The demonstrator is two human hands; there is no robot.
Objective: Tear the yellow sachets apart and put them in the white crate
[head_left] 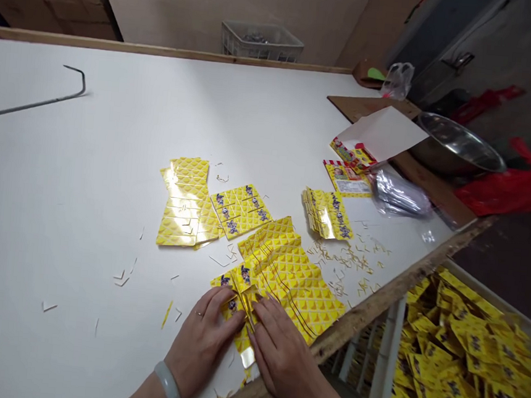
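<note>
My left hand (204, 336), with a ring and a pale bracelet, presses thumb and fingers on a small yellow printed card (240, 277) with blue cartoon figures. From the other side my right hand (278, 349) has its fingers closed on the same card, where a shiny gold fold stands up between the hands. Under and beyond the right fingers lies a wide yellow patterned sheet (296, 276) with crease lines. Farther off are a set of yellow cards with figures (241, 209) and a glossy yellow stack (183, 210). My fingers hide part of the held card.
A yellow card stack (327, 213) stands right, beside scattered paper trimmings (357, 260). Plastic sleeves (400, 195), a metal bowl (460, 145) and a red bag (512, 186) lie beyond. Below the wooden table edge (351, 330) sits a crate of yellow packets (469, 359). A metal hook (36, 104) lies left.
</note>
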